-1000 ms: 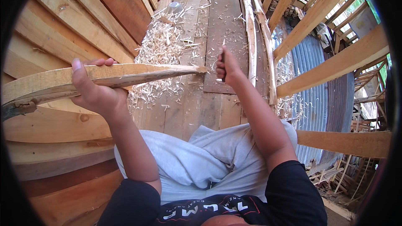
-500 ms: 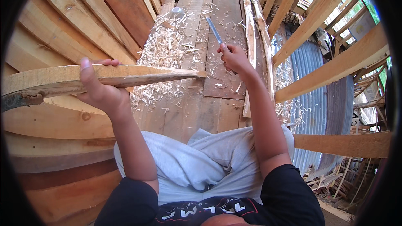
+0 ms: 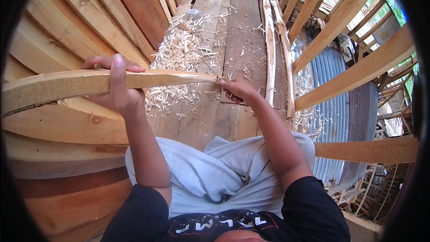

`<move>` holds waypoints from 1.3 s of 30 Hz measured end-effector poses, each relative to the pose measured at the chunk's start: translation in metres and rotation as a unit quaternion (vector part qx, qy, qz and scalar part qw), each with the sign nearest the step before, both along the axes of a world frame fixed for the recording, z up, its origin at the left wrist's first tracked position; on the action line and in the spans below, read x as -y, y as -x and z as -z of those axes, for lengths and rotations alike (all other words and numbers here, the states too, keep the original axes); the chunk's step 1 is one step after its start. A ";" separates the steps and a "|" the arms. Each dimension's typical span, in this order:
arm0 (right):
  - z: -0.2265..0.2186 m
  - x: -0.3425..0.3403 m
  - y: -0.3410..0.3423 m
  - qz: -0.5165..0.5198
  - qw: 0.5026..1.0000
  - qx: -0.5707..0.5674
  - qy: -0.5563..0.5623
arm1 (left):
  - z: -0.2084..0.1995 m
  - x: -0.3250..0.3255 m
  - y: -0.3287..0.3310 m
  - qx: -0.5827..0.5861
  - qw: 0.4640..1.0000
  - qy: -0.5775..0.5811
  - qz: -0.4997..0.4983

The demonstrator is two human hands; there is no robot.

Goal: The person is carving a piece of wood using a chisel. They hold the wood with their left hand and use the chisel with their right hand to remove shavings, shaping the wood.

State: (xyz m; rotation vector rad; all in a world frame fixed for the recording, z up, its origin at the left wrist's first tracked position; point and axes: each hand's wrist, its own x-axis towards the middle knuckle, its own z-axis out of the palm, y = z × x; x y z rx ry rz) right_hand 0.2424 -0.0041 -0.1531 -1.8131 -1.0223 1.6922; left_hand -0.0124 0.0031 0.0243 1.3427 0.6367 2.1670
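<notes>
A long strip of wood (image 3: 67, 85) runs from the left rim toward the middle, its right end tapered and pale where it is cut. My left hand (image 3: 117, 84) is closed around it, thumb across the near face and fingers behind. At the tapered tip, my right hand (image 3: 239, 91) grips a knife (image 3: 210, 69) by its handle, which the fingers mostly hide. The thin-looking blade points up and left, crossing by the tip of the strip; whether its edge touches the wood, I cannot tell.
Pale wood shavings (image 3: 179, 47) heap on the plank floor (image 3: 242, 31). A small clear cup-like item (image 3: 193, 14) sits beyond them. Two long pale sticks (image 3: 269, 49) lie to the right. Board walling (image 3: 49, 125) stands at left; wooden slats (image 3: 358, 67) and corrugated metal (image 3: 331, 85) at right.
My right hand has come down and left, bringing the knife from above the floor to the strip's tip. The strip has rolled slightly in my left hand, showing more of its flat face.
</notes>
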 end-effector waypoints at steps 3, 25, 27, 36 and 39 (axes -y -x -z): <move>0.012 0.003 0.006 0.002 0.999 -0.020 0.045 | -0.002 0.000 0.000 -0.003 1.000 -0.012 0.026; -0.052 0.028 0.053 0.012 0.911 0.366 -0.189 | -0.002 0.009 -0.017 0.026 0.999 0.001 0.045; -0.006 0.032 0.018 0.016 0.900 0.398 -0.178 | -0.005 0.009 -0.022 0.031 0.998 0.003 0.048; -0.075 0.030 0.068 -0.020 0.933 0.328 -0.149 | -0.010 0.012 -0.026 0.041 0.997 0.041 -0.052; -0.019 0.015 0.033 -0.014 0.915 0.379 -0.137 | -0.011 0.014 -0.031 0.034 0.997 0.048 -0.058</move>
